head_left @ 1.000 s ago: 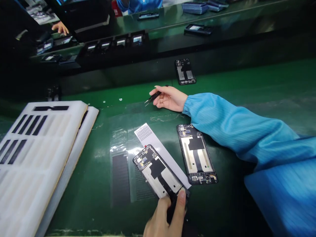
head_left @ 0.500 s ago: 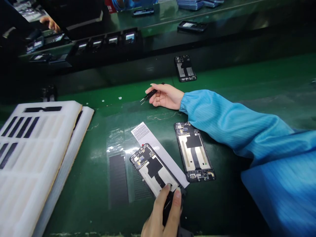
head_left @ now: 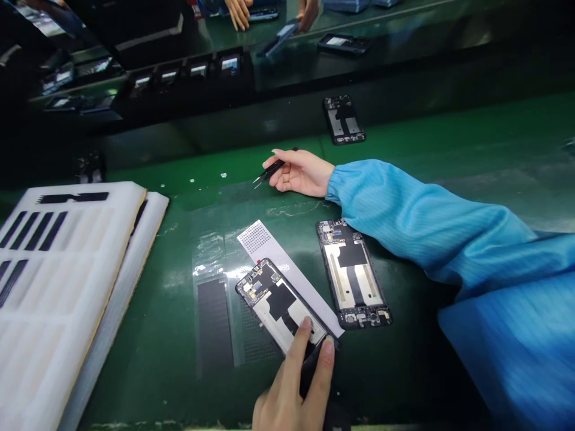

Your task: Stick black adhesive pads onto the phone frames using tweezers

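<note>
My left hand (head_left: 294, 383) comes in from the bottom edge, its two visible fingertips on the lower end of an opened phone (head_left: 265, 305). That phone lies tilted, with circuit board and silvery plate showing; its lower end is partly hidden by my fingers. Over the bench, my right hand (head_left: 300, 172) holds dark tweezers (head_left: 265, 176), their fine tips apart and pointing left. Under the first phone's upper right side runs a white strip (head_left: 287, 266) with rows of small dark dots. A second opened phone (head_left: 354, 275) rests below my right forearm.
White foam trays (head_left: 67, 299) with black strips are stacked at left. A dark sheet (head_left: 214, 323) lies beside the phone. Another opened phone (head_left: 344, 120) is farther back. Beyond the dark ledge, another person's hands (head_left: 238, 13) are near several phones.
My left fingers have shifted slightly on the phone and spread a little. Another person's hands and a tilted phone have come into view at the top. My right hand stays nearly still.
</note>
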